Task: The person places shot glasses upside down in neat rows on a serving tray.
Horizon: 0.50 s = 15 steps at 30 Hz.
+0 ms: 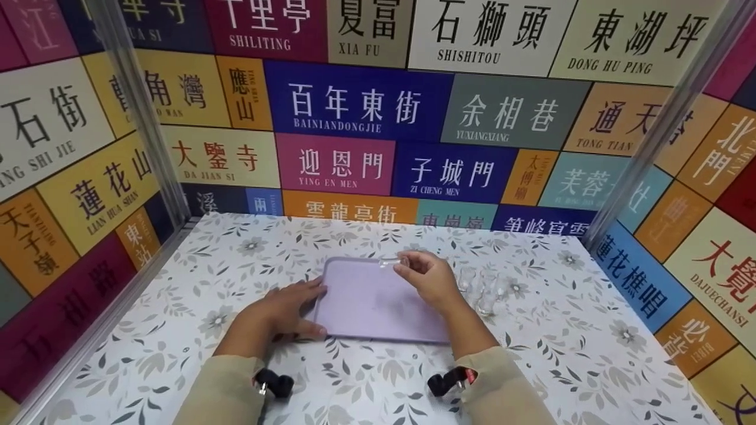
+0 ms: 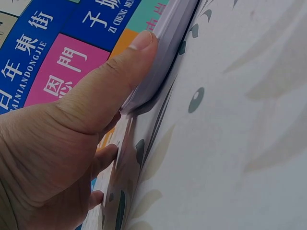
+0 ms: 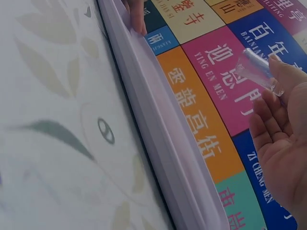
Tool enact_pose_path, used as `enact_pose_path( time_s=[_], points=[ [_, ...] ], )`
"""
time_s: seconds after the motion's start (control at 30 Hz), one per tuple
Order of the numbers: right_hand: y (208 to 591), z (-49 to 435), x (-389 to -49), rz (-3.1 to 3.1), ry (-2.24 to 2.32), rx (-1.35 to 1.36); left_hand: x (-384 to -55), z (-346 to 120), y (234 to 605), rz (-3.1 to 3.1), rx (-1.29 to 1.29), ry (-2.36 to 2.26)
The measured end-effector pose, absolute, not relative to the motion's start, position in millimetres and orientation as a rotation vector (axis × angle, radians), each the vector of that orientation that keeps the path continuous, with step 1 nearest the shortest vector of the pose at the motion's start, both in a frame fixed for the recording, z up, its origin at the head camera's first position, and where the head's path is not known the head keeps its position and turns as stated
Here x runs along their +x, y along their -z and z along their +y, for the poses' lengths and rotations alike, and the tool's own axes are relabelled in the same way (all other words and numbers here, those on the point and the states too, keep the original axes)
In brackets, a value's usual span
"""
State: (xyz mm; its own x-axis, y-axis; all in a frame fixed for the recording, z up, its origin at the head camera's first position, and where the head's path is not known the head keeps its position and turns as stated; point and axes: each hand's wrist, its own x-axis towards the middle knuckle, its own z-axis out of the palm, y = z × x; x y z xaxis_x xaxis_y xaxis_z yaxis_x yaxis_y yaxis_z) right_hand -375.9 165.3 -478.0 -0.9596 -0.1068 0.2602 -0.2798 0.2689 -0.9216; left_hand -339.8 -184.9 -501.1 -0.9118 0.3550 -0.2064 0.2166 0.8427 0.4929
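A pale purple tray (image 1: 366,301) lies flat on the table. My left hand (image 1: 283,310) rests at its left side, thumb (image 2: 141,45) against the rim near the front corner and fingers extended along the left edge. Over the far part of the tray, my right hand (image 1: 434,283) pinches a small clear glass (image 3: 256,69) between thumb and fingertips. That glass is tilted on its side, above the tray's surface. Several more clear glasses (image 1: 487,295) stand close together just right of the tray, partly behind my right hand and wrist.
A white cloth with a leaf and flower print (image 1: 236,254) covers the table. Panels of coloured signs (image 1: 354,100) rise behind and at both sides, joined by metal corner posts (image 1: 147,112).
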Motion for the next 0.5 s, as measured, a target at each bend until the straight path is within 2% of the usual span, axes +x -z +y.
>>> enact_pose_path(
  time_s=[0.5],
  points=[
    [486,107,-380,-2.420,-1.819,0.430,-343,-184,501,2.740,0.460,-0.636]
  ],
)
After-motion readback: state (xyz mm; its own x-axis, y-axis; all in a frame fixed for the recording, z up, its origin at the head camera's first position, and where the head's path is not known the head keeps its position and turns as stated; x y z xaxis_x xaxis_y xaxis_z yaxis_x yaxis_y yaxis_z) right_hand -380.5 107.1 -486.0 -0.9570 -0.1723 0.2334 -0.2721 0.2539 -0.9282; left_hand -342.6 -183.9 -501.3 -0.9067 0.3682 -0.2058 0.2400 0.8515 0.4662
